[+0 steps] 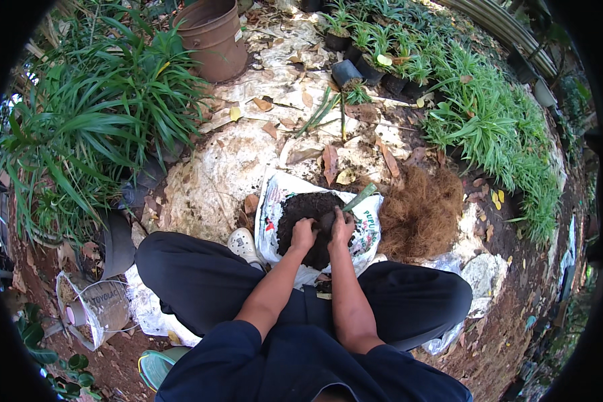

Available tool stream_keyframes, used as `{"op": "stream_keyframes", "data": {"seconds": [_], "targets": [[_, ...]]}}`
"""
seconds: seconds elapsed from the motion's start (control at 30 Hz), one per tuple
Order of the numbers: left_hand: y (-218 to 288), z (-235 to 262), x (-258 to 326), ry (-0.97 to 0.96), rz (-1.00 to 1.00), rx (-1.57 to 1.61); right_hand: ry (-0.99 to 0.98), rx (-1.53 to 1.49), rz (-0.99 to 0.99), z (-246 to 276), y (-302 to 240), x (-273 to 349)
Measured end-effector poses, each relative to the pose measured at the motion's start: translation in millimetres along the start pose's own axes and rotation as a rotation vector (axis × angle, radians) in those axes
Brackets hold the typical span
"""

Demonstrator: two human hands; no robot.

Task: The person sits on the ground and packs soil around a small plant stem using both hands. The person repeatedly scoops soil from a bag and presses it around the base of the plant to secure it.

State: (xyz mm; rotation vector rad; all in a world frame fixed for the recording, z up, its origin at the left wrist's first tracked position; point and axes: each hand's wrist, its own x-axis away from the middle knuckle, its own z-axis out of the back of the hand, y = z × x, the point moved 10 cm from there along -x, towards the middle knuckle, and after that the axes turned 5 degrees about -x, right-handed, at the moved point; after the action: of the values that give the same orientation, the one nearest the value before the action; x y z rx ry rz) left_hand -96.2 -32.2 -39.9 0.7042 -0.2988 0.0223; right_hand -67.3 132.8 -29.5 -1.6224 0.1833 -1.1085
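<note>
An opened white sack [273, 201] of dark soil [301, 208] lies between my legs. Above it, my right hand [342, 229] is closed around the lower end of a plant cutting with a thick green leaf [362, 195] that points to the far right. Against the fingers of that hand is a dark, soil-coloured clump [326, 222]; whether it is bare soil or a small pot I cannot make out. My left hand [304, 234] is just left of the clump, low over the soil, with its fingers curled in and their tips hidden.
Brown fibre [419, 213] is heaped right of the sack. Potted green plants [479, 120] crowd the far right, with a tipped black pot [346, 72] near them. Long-leaved plants [107, 114] and a brown bucket [214, 41] stand far left. A white pail [100, 308] is near left.
</note>
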Motion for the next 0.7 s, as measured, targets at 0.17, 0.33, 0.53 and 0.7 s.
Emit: {"op": "stream_keyframes", "data": {"seconds": [0.17, 0.33, 0.53, 0.7], "targets": [[-26, -2, -5, 0.103, 0.253, 0.355, 0.019, 0.249, 0.026, 3, -3, 5], [-26, -13, -8, 0.117, 0.334, 0.624, -0.053, 0.239, 0.087, -5, -3, 18], [-27, -6, 1, 0.179, 0.426, 0.967, -0.291, 0.166, 0.046, -34, 3, 30], [-1, 5, 8, 0.183, 0.372, 0.625, -0.177, -0.122, -0.004, -25, 0, 30]]}}
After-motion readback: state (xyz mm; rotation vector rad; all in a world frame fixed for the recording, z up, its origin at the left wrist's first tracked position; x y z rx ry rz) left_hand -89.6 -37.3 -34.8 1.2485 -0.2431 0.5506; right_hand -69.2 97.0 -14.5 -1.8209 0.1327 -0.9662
